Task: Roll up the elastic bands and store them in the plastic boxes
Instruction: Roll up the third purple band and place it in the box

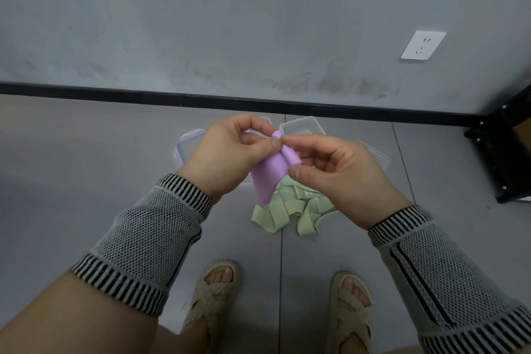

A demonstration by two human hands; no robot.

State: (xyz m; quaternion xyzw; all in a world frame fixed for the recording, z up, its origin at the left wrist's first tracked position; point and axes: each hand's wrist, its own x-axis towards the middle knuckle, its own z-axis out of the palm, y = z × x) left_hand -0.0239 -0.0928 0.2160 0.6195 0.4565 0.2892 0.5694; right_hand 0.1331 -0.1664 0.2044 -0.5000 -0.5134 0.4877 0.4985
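A purple elastic band [271, 174] is held up in front of me, its top end curled into a small roll and its loose tail hanging down. My left hand [227, 152] pinches the roll's left end between thumb and fingers. My right hand [342, 172] pinches its right end. On the floor below lies a heap of pale green elastic bands [290, 213]. Clear plastic boxes sit behind my hands: one open box [301, 125] at the top, a lid or box with blue clips [186, 146] to the left, another clear piece [376, 154] to the right.
The grey tiled floor meets a grey wall with a black skirting [143, 95]. A black metal rack leg [500, 152] stands at the right. A white socket [423, 45] is on the wall. My sandalled feet [212, 293] are below the heap.
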